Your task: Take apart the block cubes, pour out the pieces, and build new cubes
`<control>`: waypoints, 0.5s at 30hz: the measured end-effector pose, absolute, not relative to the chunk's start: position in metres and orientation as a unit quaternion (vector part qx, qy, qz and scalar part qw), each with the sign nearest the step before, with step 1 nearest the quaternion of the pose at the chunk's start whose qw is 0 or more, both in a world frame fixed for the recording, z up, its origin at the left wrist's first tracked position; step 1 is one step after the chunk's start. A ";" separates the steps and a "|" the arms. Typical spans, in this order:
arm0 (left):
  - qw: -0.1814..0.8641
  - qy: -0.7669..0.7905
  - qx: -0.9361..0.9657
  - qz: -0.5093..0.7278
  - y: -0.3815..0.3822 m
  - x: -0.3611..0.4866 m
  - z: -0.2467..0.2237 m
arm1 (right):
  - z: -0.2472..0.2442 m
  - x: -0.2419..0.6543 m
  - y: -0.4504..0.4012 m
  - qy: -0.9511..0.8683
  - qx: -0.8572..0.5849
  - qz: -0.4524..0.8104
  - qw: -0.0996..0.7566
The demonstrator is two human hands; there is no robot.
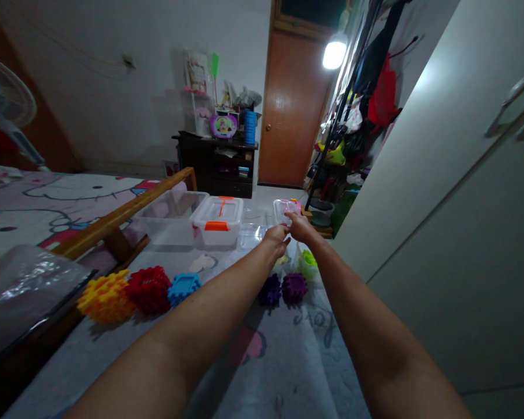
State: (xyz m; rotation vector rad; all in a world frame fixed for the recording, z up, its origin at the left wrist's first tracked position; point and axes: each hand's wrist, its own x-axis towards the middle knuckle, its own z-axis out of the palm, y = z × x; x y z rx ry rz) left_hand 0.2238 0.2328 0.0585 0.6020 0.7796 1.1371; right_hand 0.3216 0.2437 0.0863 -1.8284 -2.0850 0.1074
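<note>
Both arms reach forward over a light cloth. My left hand (278,237) and my right hand (300,226) are close together, fingers closed at the near edge of a small clear box (282,209) with pink at its right side. Finger details are small and dim. Below my left hand lie a dark blue-purple block bundle (269,290) and a purple one (294,288). A clear container with lime-green pieces (308,262) stands beneath my right wrist. Left of my left forearm sit yellow (107,298), red (149,290) and light blue (184,288) bundles.
A large clear bin (170,224) and a clear box with orange latches (219,224) stand at the back left, beside a clear tray (250,236). A wooden rail (126,212) borders the left, near a plastic bag (26,291). A pale cabinet (454,192) rises at right.
</note>
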 end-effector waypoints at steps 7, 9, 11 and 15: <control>0.726 0.370 0.227 0.533 0.162 0.192 0.098 | 0.117 0.313 0.181 -0.734 -0.584 0.034 0.345; 0.733 0.365 0.218 0.531 0.132 0.172 0.103 | 0.123 0.302 0.150 -0.734 -0.541 0.034 0.410; 0.751 0.344 0.218 0.520 0.100 0.150 0.104 | 0.126 0.287 0.116 -0.731 -0.515 0.027 0.447; 0.776 0.343 0.246 0.469 0.038 0.104 0.092 | 0.114 0.255 0.047 -0.719 -0.493 0.042 0.487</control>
